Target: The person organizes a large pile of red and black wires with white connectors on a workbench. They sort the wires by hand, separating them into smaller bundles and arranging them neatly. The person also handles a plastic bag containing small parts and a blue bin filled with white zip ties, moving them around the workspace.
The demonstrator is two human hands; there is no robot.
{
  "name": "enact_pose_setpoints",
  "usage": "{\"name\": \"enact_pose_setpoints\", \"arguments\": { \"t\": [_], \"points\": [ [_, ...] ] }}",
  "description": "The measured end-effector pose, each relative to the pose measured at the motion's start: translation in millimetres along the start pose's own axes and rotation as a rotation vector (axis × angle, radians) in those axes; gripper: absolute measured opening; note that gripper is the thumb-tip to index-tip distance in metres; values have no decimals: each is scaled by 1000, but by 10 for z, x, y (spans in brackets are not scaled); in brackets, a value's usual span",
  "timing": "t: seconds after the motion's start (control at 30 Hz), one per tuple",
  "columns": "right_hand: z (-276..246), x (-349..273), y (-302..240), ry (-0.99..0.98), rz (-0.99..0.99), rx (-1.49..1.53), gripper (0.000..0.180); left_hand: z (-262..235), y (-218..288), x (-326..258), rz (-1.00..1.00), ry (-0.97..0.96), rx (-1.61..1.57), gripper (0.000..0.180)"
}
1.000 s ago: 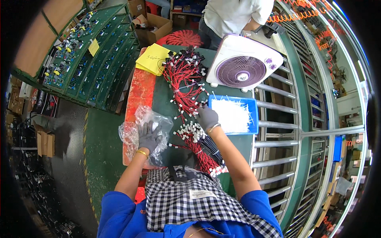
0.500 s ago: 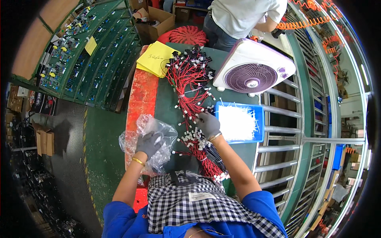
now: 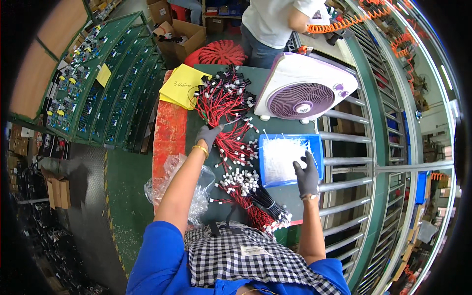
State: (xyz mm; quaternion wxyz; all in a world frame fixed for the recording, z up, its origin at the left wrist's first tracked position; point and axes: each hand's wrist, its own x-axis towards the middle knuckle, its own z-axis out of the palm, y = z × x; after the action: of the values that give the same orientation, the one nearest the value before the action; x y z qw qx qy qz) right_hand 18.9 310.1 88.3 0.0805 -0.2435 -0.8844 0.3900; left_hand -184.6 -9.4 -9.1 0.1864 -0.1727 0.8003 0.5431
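Observation:
My left hand (image 3: 210, 135), in a grey glove, is closed on the left edge of a large bundle of red wires (image 3: 220, 110) with black and white connectors, next to a tie around its middle. Over the right side of a blue bin (image 3: 285, 184), my gloved right hand (image 3: 307, 176) is open, thumb and fingers apart. White cable ties (image 3: 282, 157) fill that bin. Nearer to me lies a second tied bundle of red and black wires (image 3: 250, 204) with white connectors. A crumpled clear plastic bag (image 3: 199, 196) rests beside my left forearm.
A white and purple fan (image 3: 302, 93) stands behind the bin. Yellow paper sheets (image 3: 179, 86) lie at the table's far left. Metal rollers (image 3: 346, 161) run along the right. Another person (image 3: 268, 27) in a white top is beyond the table, near a red stool (image 3: 222, 52).
My left hand has left the plastic bag and moved forward to the large wire bundle. My right hand has gone from the wires to the bin, its fingers now spread.

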Motion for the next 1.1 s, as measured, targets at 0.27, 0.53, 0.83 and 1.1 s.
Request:
{"name": "enact_pose_setpoints", "arguments": {
  "t": [0.27,0.53,0.83,1.1],
  "points": [
    [-150,-990,570,-109,157,39,33,-157,487,77,381,-312,-648,35],
    [296,-1452,399,-454,-49,-332,87,-966,1904,-159,398,-426,-611,28],
    [580,-1680,367,-407,-119,-568,105,-1282,2189,-1121,365,-333,-588,23],
    [1063,-1446,52,-351,-64,-444,88,-1331,2071,-1342,358,-359,-561,25]
  ]
}}
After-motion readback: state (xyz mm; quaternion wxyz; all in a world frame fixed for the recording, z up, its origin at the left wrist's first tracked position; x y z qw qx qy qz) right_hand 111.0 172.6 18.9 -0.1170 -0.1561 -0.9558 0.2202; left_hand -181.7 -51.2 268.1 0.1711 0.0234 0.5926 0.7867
